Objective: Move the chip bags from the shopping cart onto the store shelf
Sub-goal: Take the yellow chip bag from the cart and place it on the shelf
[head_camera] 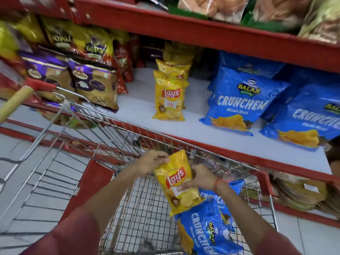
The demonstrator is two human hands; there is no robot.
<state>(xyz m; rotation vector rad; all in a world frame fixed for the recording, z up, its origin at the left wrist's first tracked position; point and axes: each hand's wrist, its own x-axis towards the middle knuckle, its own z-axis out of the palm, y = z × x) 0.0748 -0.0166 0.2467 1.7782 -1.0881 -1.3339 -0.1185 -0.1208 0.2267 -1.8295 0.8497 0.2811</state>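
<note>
While both hands reach into the wire shopping cart (114, 137), they hold one yellow Lay's bag (179, 183) between them, lifted above the cart's floor and tilted with its top toward the shelf. The left hand (150, 161) pinches the bag's upper left corner, fingers curled over the top seam. The right hand (199, 178), with a red thread at the wrist, grips the bag's right edge, its fingers spread across the front below the logo. Both arms wear dark red sleeves.

Beneath the yellow bag, touching its lower edge, lies a blue Balaji Crunchem bag (209, 230) in the cart's right corner; a second blue bag (233, 186) shows behind the right wrist, partly hidden.

The cart stands just beside the red-edged store shelf (202, 144). On the shelf's white board, a short row of yellow Lay's bags (170, 94) stands upright, one behind another, with bare board on either side. To the right, large blue Crunchem bags (241, 102) lean back in two stacks. To the left sit purple-and-gold snack bags (95, 87) with Gopal packs (92, 46) behind them. The upper shelf carries blurred packets I cannot identify.
</note>
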